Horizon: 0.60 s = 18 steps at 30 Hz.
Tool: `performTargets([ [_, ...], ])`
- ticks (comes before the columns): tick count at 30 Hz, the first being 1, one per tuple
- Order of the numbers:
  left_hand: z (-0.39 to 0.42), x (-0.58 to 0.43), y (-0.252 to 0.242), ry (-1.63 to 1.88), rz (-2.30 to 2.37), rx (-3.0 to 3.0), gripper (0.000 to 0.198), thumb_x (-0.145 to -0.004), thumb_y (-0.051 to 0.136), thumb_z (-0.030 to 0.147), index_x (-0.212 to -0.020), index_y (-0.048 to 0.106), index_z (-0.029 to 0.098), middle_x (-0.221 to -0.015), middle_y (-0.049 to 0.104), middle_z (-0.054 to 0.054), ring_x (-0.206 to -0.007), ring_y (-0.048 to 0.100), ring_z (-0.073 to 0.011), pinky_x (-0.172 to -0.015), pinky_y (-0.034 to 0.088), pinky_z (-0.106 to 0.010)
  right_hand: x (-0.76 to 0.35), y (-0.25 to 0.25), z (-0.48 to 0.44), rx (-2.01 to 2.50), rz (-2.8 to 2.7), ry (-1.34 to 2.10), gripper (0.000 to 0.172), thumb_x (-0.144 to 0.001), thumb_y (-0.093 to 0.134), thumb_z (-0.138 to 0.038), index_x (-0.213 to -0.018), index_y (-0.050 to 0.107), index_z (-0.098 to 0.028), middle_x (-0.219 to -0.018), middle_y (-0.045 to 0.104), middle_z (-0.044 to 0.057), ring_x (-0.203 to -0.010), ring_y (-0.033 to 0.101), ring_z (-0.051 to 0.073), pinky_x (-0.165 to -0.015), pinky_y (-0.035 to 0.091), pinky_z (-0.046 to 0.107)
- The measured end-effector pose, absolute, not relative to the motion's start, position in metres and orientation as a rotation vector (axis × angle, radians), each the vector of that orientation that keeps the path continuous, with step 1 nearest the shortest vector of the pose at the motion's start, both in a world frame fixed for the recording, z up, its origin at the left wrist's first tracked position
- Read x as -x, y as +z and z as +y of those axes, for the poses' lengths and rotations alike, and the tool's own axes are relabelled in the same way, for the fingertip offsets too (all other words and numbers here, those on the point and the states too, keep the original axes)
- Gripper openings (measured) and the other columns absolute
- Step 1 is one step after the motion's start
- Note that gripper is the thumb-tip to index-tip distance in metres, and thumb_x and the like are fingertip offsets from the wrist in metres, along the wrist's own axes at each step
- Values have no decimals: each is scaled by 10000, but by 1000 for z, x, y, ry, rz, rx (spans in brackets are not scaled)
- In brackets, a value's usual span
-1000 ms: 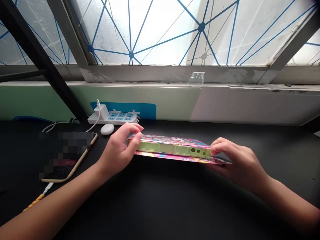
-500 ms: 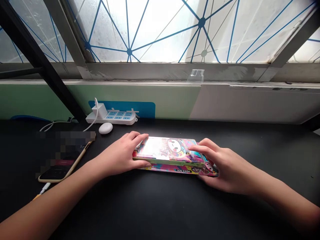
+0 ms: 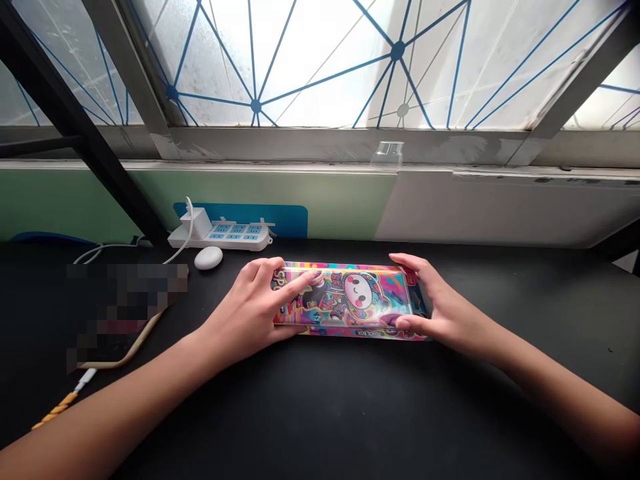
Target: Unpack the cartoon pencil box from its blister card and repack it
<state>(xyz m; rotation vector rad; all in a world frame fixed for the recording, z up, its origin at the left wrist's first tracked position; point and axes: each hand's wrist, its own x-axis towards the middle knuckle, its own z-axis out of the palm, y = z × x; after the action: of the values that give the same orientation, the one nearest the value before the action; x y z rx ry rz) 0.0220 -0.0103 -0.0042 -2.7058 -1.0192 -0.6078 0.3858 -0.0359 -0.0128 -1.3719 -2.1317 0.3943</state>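
Note:
A colourful pencil box (image 3: pixel 357 297) with a white cartoon face lies lengthwise across the middle of the black table, its printed edge toward me. Around its left end my left hand (image 3: pixel 255 300) is closed, with one finger stretched over the top and the thumb at the near edge. My right hand (image 3: pixel 440 303) grips the right end, its fingers at the far corner and its thumb on the near part of the top.
On the black table (image 3: pixel 350 413), a white power strip (image 3: pixel 225 237) with a plugged-in charger stands at the back left. A white rounded object (image 3: pixel 209 258) is in front of it. A partly blurred phone (image 3: pixel 135 340) with a cable lies left. A black post (image 3: pixel 85 133) slants behind.
The pencil box's top now faces me more fully, with less glare. My right fingers have moved to its far corner and the thumb onto its top; my left finger reaches further over it.

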Motion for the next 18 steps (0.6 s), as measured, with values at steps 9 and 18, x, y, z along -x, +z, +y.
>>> performTargets([
  [9,-13,-24,-10,-747,-902,2604,823,-857,778,384,-1578,385,326,-1327,432,-158,-1254,437,-395,-1097,418,-575,-383,6,-40,1360,-2080,288,784,-700,869,-606,-1356,602,-269,-1310,600,130,-1117,676,320,-882,631,423],
  [18,-4,-10,15,-878,-921,2611,898,-808,748,674,-1557,395,329,-1446,523,-149,-1351,476,-401,-1225,186,-636,-378,16,-47,1218,-2104,254,684,-690,885,-580,-1257,638,-289,-1159,655,77,-976,713,287,-763,655,372],
])
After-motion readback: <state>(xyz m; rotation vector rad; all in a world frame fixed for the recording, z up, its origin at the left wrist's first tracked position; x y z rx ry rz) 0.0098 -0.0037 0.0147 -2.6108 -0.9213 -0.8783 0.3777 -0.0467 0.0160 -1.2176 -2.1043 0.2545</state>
